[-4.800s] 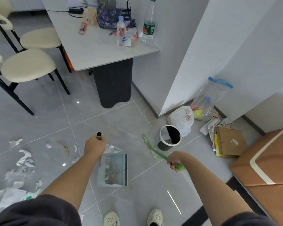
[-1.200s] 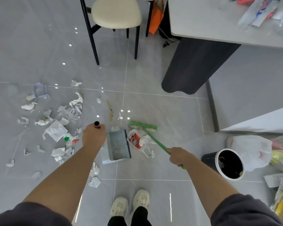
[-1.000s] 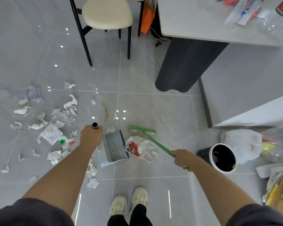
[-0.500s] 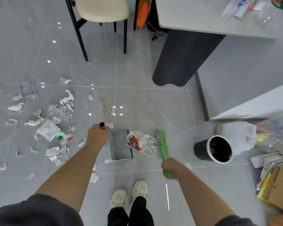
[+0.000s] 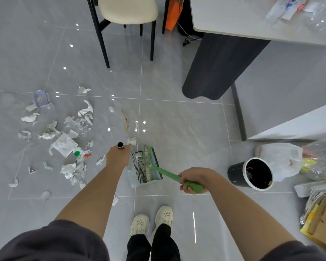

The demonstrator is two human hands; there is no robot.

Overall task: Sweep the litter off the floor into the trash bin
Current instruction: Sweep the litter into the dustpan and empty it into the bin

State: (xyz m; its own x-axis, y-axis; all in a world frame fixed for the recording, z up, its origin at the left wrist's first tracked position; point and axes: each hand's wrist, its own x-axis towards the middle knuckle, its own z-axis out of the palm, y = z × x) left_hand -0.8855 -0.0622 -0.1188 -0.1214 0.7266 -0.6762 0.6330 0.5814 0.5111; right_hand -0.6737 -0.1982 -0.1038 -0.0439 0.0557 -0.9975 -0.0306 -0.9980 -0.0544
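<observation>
My left hand [image 5: 117, 157] grips the top of the dustpan's upright handle [image 5: 120, 145]. The pale blue dustpan [image 5: 139, 182] sits on the floor in front of my shoes. My right hand [image 5: 193, 178] grips the green broom handle [image 5: 166, 173]; the broom head [image 5: 146, 161] lies across the pan, over swept-in litter. Scraps of torn paper and wrappers [image 5: 63, 144] are scattered over the tiles to the left. The black trash bin [image 5: 251, 173] with a white rim stands to the right, apart from the pan.
A white plastic bag [image 5: 280, 159] and a pile of cardboard and packaging [image 5: 320, 221] crowd the right side by the bin. The table's dark pedestal [image 5: 216, 66] and a black-legged chair [image 5: 128, 10] stand ahead. A clear plastic cup [image 5: 41, 97] lies far left.
The broom swung from beside the pan onto it, pushing the red-and-white plastic bag into the dustpan. My left hand kept holding the dustpan handle in place.
</observation>
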